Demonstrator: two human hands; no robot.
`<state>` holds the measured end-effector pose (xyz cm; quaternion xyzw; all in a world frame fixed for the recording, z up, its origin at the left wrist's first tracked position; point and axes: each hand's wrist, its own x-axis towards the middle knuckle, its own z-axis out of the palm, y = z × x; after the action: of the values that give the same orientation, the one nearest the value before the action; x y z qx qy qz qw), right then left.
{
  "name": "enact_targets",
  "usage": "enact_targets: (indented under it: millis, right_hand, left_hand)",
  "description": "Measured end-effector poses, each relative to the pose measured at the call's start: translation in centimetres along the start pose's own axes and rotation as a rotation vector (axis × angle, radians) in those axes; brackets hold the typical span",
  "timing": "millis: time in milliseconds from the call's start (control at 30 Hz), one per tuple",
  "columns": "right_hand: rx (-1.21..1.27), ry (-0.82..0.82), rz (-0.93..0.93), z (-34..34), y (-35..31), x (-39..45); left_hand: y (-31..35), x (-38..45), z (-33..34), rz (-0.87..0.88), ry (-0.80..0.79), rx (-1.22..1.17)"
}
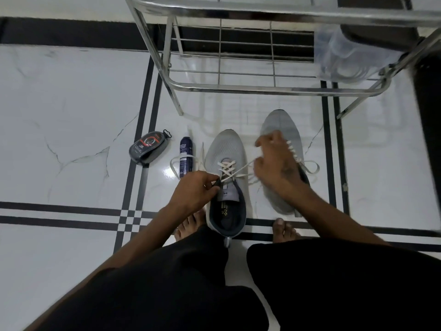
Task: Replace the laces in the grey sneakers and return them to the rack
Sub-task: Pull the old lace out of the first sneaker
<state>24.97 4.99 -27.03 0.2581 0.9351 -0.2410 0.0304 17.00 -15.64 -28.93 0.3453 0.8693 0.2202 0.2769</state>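
Two grey sneakers stand on the tiled floor in front of me. The left sneaker [225,151] is partly laced with a white lace [226,169]. My left hand [194,189] pinches the lace at the sneaker's upper left eyelets. A strand of the same lace runs taut up to my right hand [274,163], which grips it above the gap between the shoes. The right sneaker [282,130] lies behind my right hand, laced in white, with a loop [311,167] trailing on its right side. The metal shoe rack [262,88] stands just beyond the shoes.
A dark blue spray can [186,157] and a grey shoe-polish case [149,149] lie left of the sneakers. A clear plastic bag [346,53] sits on the rack's right end. My bare feet and black-trousered knees are close to the shoes.
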Motion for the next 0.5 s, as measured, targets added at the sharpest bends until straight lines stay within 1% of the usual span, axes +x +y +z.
enact_targets:
  millis: [67, 133, 167, 233, 267, 367, 400, 433, 467, 500]
  right_hand:
    - [-0.055, -0.149, -0.219, 1.3, -1.7, -0.9]
    - [-0.176, -0.321, -0.366, 3.1, -2.9, -1.3]
    - [-0.226, -0.357, -0.407, 3.8, -3.1, -1.3]
    - [-0.265, -0.330, -0.441, 3.9, -2.8, -1.0]
    - [-0.205, -0.270, -0.397, 3.2, -2.4, -0.8]
    - [0.011, -0.056, -0.028, 0.2, 0.0, 0.3]
    - [-0.004, -0.012, 0.049, -0.6, 1.1, 0.6]
    - [-0.058, -0.015, 0.081, -1.3, 1.6, 0.7]
    - [-0.110, -0.036, 0.067, -1.6, 1.4, 0.6]
    - [-0.120, -0.071, 0.005, -1.4, 0.8, 0.3]
  left_hand:
    - [0.1, 0.1, 0.1, 0.014, -0.006, 0.017]
    - [0.1, 0.2, 0.0, 0.021, -0.003, 0.022]
    - [0.0, 0.1, -0.1, 0.019, -0.003, 0.010]
    - [0.1, 0.0, -0.3, 0.013, -0.011, -0.011]
    - [0.0, -0.1, -0.3, 0.009, -0.012, -0.018]
    - [-0.2, -0.2, -0.2, -0.004, -0.007, -0.076]
    - [-0.1, -0.3, -0.1, -0.008, -0.008, -0.090]
    - [-0.1, -0.2, 0.0, -0.007, -0.014, -0.079]
    - [-0.1, 0.0, 0.1, 0.005, -0.020, -0.054]
    - [0.0, 0.1, 0.2, 0.015, -0.023, -0.025]
